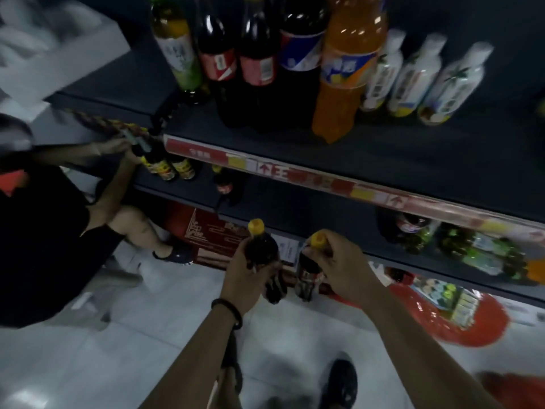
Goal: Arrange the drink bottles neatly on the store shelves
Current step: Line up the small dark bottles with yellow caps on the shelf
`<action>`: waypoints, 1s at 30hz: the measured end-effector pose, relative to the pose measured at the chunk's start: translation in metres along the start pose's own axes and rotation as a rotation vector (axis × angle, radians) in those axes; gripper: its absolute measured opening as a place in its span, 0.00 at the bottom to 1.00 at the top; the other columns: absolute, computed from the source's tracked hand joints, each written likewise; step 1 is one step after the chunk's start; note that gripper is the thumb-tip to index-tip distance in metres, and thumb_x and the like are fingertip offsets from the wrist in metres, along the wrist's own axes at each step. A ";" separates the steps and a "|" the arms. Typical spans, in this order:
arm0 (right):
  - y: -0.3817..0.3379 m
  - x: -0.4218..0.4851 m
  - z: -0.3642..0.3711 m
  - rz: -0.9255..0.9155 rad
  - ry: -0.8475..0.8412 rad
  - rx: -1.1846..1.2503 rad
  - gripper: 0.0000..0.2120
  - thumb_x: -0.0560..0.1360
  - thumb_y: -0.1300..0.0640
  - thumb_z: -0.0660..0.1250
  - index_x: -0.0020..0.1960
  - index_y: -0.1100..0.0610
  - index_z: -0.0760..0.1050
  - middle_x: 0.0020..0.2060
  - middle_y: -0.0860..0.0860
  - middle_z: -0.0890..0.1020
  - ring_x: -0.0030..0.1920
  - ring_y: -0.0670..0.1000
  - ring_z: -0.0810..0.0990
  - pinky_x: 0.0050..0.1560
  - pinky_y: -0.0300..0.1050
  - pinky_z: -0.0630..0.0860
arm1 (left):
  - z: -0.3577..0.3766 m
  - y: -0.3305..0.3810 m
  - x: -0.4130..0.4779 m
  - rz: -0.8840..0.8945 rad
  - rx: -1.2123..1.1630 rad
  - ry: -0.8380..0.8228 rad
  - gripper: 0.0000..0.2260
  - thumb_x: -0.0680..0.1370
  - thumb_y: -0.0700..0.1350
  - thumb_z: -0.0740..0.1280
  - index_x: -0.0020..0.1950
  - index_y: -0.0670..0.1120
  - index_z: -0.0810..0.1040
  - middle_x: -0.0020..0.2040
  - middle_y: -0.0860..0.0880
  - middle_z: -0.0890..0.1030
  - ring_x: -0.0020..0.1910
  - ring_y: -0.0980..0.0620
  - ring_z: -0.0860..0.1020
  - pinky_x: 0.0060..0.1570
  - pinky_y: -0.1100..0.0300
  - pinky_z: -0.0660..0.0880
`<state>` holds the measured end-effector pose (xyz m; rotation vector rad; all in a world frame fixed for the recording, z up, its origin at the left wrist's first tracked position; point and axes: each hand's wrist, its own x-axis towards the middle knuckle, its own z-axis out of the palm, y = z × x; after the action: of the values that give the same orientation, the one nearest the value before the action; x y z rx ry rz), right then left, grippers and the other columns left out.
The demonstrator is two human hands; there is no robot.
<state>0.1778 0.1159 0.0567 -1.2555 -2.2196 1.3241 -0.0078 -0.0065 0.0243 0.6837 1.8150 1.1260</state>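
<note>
**Shelving.** The dark middle shelf [324,208] lies just beyond both hands, and its stretch nearest them is bare. The upper shelf [413,149] above them carries tall bottles, with an orange soda bottle [345,69] close to its front edge. Risk: lifting too high or too quickly could knock the shelf lip or that front row.

**Second person** [44,231]. Crouched well to the left of the hands, reaching into the same middle shelf. Risk: a placement drifting left could meet that arm.

**Left hand** [249,280]. Wrapped round the body of a dark bottle [262,246], which is held upright short of the shelf edge. Grip judged secure.

**Right hand** [339,267]. Holds a second dark bottle [306,278] at the top only, fingers round its yellow cap [319,240]. The body hangs below, close beside the other bottle. Risk: the bottle could slip or swing, the two could clash, or one could drop to the tiled floor [118,349].

Blur leaves the labels unreadable.
</note>
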 end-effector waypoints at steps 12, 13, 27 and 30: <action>0.013 0.174 0.168 0.337 0.157 -0.029 0.26 0.88 0.57 0.57 0.84 0.51 0.55 0.76 0.65 0.67 0.61 0.57 0.80 0.48 0.41 0.76 | -0.106 -0.099 0.195 0.115 0.058 -0.102 0.33 0.76 0.36 0.77 0.78 0.46 0.68 0.71 0.50 0.77 0.66 0.56 0.77 0.57 0.72 0.76; 0.016 0.190 0.176 0.318 0.236 0.030 0.25 0.86 0.55 0.61 0.81 0.55 0.61 0.74 0.63 0.70 0.62 0.57 0.78 0.48 0.37 0.73 | -0.107 -0.105 0.210 0.142 0.051 -0.111 0.33 0.76 0.32 0.75 0.79 0.43 0.67 0.73 0.47 0.75 0.64 0.57 0.77 0.54 0.75 0.76; 0.055 0.303 0.198 -0.096 0.471 -0.100 0.17 0.83 0.49 0.67 0.62 0.62 0.75 0.49 0.55 0.81 0.49 0.49 0.78 0.44 0.31 0.65 | -0.041 -0.140 0.317 0.295 0.184 0.298 0.42 0.75 0.55 0.78 0.83 0.49 0.61 0.78 0.45 0.69 0.77 0.46 0.68 0.75 0.53 0.69; 0.050 0.310 0.190 -0.042 0.402 -0.101 0.17 0.83 0.51 0.66 0.65 0.61 0.74 0.56 0.58 0.82 0.56 0.56 0.81 0.47 0.34 0.64 | -0.028 -0.132 0.309 0.215 0.113 0.360 0.43 0.76 0.51 0.78 0.84 0.51 0.58 0.77 0.42 0.68 0.76 0.44 0.68 0.70 0.58 0.67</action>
<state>-0.0921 0.2590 -0.1469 -1.3615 -2.0307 0.8603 -0.1789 0.1687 -0.2075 0.7959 2.1600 1.3647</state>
